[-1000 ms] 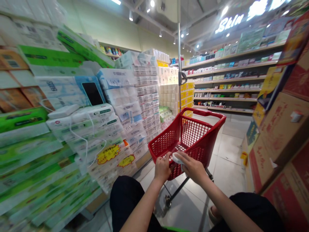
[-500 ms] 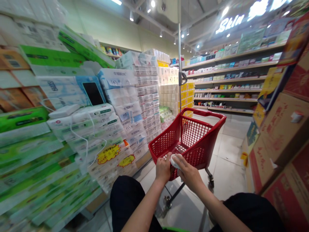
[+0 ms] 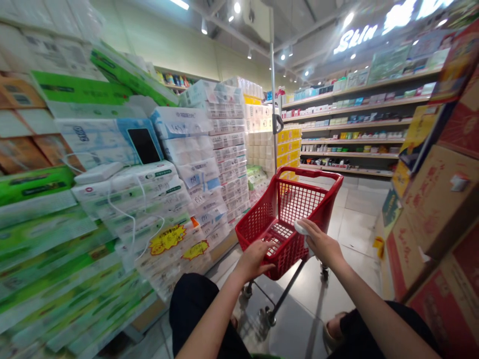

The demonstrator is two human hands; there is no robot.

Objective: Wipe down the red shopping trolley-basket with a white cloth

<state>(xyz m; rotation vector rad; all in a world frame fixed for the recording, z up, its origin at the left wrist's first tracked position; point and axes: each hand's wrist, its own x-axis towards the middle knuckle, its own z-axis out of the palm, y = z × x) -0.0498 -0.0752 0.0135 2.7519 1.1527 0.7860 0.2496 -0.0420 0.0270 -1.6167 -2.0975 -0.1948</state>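
A red plastic shopping cart (image 3: 299, 199) stands on the tiled floor in front of me, empty inside. My left hand (image 3: 254, 259) rests on the cart's near rim at its left corner, fingers curled over the edge. My right hand (image 3: 321, 244) presses a white cloth (image 3: 300, 228) against the right side rim of the basket, fingers closed over it. My knees in dark trousers show at the bottom.
Stacked packs of tissue and paper rolls (image 3: 112, 199) fill the left side, with a phone (image 3: 144, 144) and white cable lying on them. Cardboard boxes (image 3: 437, 209) line the right. Shelves of goods (image 3: 352, 129) run along the back. Open tiled floor (image 3: 355, 259) lies beyond the cart.
The cart has turned and shifted a little away. My right hand slid the cloth from the near rim to the right side rim. My left hand stayed at the near edge.
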